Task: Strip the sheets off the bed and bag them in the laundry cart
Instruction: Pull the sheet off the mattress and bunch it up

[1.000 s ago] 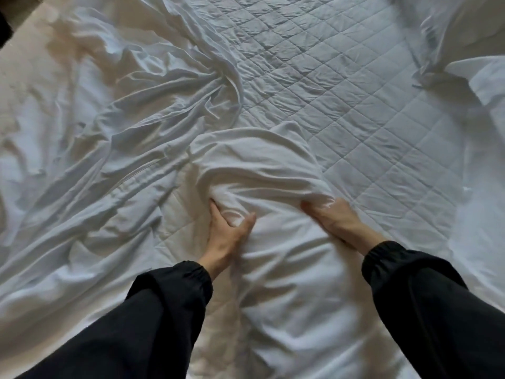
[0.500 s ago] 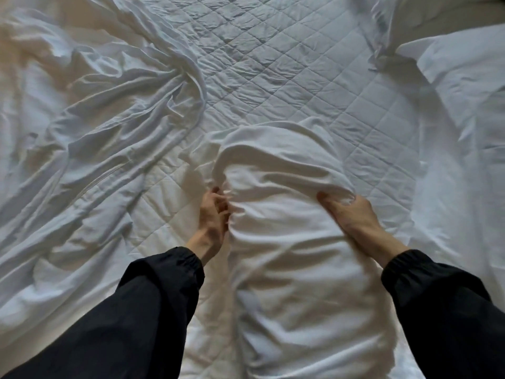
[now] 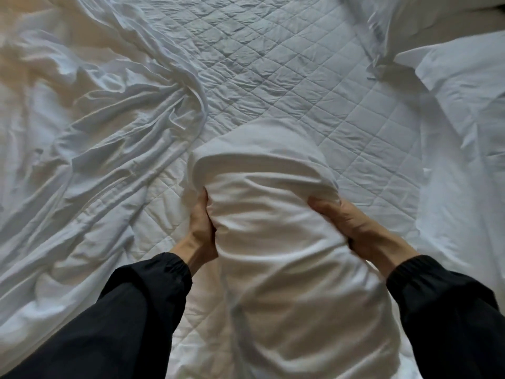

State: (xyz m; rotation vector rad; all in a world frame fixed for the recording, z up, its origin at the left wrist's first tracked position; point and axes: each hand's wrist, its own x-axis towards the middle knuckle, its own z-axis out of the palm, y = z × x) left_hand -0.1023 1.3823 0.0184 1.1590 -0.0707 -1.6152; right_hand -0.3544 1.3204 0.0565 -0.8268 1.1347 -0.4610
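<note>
Both sides of the bundled sheet (image 3: 273, 203) on the bed (image 3: 273, 77) are gripped — left hand (image 3: 200, 228) and right hand (image 3: 349, 228) curl round it.

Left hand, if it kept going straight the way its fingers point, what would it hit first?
Probably the sheet bundle itself: the left hand points up its side, under an overhanging fold. Past that lies the quilted mattress pad; depth is unclear.
</note>
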